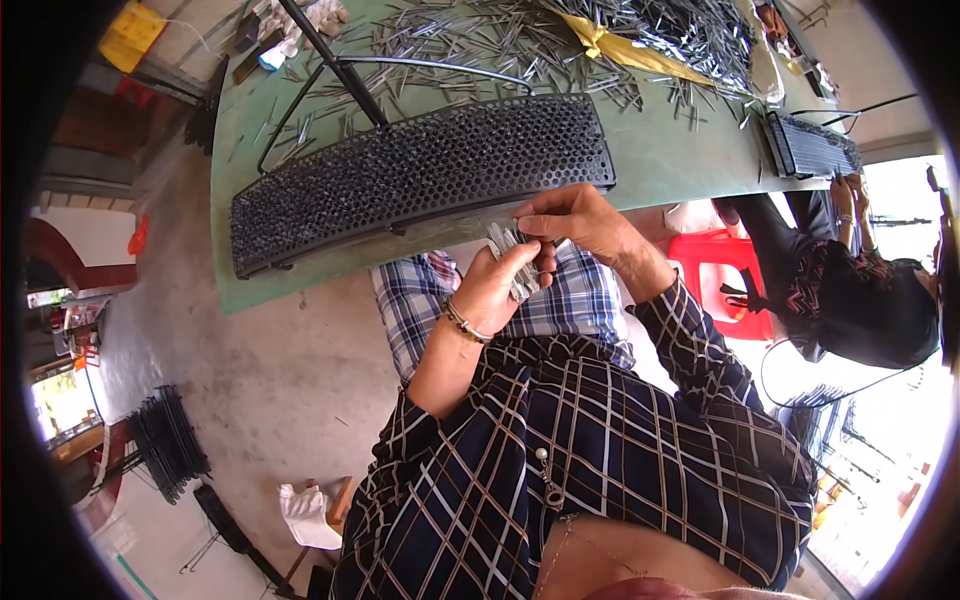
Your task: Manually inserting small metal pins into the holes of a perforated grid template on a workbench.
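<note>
My left hand is wrapped round a bundle of thin silvery metal strips, held over my lap at the table's front edge. At the bundle's upper end, my right hand has its thumb and fingers pinched together. Whatever lies between those fingertips is too small to make out. Just beyond both hands stands a long black perforated rack, covered in rows of small round holes. Many holes toward its left part look filled with greyish pieces.
The green tabletop carries a heap of loose metal strips on yellow sheeting. A black metal frame rises behind the rack. To the right are a red plastic stool and a seated person working at another rack.
</note>
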{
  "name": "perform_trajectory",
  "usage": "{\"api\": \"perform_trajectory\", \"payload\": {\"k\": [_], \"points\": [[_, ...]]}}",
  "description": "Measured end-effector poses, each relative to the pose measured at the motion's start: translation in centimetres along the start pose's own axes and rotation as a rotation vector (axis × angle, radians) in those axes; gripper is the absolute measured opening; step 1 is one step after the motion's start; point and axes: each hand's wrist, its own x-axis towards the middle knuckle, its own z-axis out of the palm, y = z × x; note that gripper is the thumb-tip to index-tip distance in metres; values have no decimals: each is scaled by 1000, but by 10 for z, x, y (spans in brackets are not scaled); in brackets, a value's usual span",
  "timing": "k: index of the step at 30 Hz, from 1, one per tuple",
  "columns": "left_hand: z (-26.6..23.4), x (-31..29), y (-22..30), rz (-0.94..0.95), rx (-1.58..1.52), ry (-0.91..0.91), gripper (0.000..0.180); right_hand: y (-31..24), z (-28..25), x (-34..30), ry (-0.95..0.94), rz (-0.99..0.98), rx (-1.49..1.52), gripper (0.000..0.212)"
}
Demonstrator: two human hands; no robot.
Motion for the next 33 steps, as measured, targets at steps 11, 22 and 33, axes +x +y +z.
{"api": "perform_trajectory", "payload": {"k": [11, 22, 33], "points": [[-11, 1, -4, -28, -6, 79, 21, 16, -6, 9, 65, 37, -95, 25], [-14, 4, -3, 58, 41, 207, 25, 16, 2, 13, 147, -12, -166, 25], [-17, 1, -3, 33, -26, 209, 27, -1, -1, 27, 313, -386, -277, 24]]}}
